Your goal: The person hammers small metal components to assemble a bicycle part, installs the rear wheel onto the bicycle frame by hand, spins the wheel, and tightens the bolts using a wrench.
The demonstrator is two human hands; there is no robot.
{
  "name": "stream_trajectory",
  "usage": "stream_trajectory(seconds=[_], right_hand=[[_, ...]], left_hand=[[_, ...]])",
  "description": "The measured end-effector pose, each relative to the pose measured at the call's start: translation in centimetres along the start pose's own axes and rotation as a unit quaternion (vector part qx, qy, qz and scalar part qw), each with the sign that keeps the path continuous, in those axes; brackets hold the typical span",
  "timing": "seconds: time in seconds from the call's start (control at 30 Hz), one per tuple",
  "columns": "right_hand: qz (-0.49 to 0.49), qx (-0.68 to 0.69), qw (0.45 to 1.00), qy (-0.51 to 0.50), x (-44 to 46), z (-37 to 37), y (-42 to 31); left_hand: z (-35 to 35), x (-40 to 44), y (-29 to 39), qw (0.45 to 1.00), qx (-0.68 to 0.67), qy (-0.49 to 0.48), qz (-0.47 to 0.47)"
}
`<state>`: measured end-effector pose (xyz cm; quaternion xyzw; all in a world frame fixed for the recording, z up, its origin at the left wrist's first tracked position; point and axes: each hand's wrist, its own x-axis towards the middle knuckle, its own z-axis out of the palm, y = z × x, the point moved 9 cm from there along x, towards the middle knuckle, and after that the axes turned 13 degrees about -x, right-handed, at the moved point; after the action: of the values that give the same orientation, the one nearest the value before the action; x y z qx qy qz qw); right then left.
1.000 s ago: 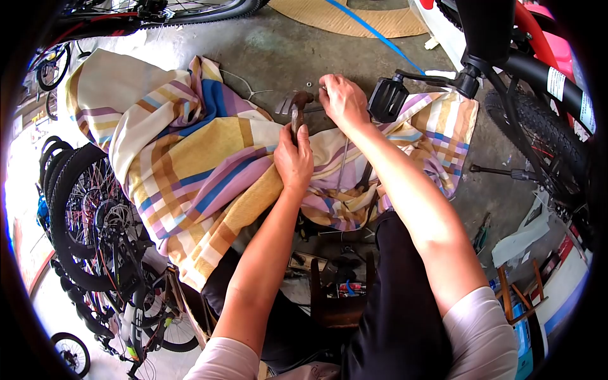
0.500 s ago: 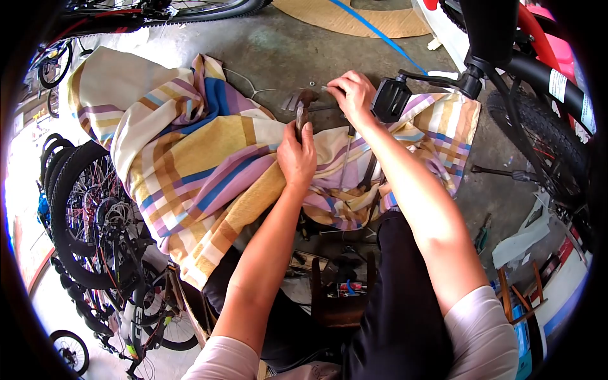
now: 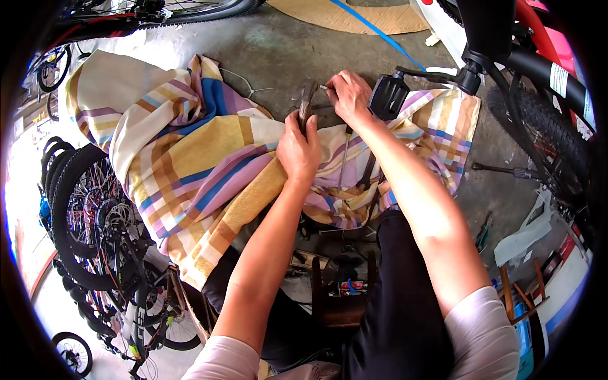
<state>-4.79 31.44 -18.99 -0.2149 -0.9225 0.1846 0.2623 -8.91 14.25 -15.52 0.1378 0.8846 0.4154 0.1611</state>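
Black pedal (image 3: 388, 97) near the hands (image 3: 350, 98)

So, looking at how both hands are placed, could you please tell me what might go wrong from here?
The hammer in the left hand is close to the right hand's fingertips, so a stray swing could catch them. The small metal piece they pinch barely sticks out and might slip away. The black pedal sits right beside the right hand, which could knock against it.

A blue strap (image 3: 396, 45) crosses the curved cardboard (image 3: 403, 20)
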Motion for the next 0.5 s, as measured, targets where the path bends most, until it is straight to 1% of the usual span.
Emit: stream_trajectory(seconds=[0.07, 0.13, 0.23, 0.27, 0.3, 0.37, 0.43, 0.5], right_hand=[[0.0, -0.001, 1.0, 0.001, -0.1, 0.4, 0.0], [0.007, 0.007, 1.0, -0.009, -0.1, 0.7, 0.3], [0.008, -0.005, 1.0, -0.011, -0.2, 0.6, 0.4], [0.01, -0.022, 1.0, -0.012, -0.1, 0.7, 0.3], [0.01, -0.022, 1.0, -0.012, -0.1, 0.7, 0.4], [0.01, -0.01, 1.0, -0.026, -0.1, 1.0, 0.5], [0.01, -0.01, 1.0, -0.021, -0.2, 0.5, 0.2], [0.006, -0.006, 1.0, -0.011, 0.1, 0.4, 0.0]], left_hand=[[-0.1, 0.2, 0.9, 1.0, -0.003, -0.001, 0.011], [-0.3, 0.2, 2.7, 0.995, -0.028, 0.027, 0.094], [1.0, 0.0, 0.8, 0.995, -0.015, 0.013, 0.093], [1.6, 0.2, -0.2, 0.997, 0.004, -0.001, 0.08], [1.4, 0.2, 0.2, 0.997, 0.004, 0.0, 0.08], [0.9, 0.3, 0.0, 0.999, 0.01, 0.007, 0.03], [-0.1, 0.4, 1.5, 1.0, -0.003, 0.006, 0.026], [-1.1, 0.4, 3.3, 0.996, -0.02, 0.028, 0.081]])
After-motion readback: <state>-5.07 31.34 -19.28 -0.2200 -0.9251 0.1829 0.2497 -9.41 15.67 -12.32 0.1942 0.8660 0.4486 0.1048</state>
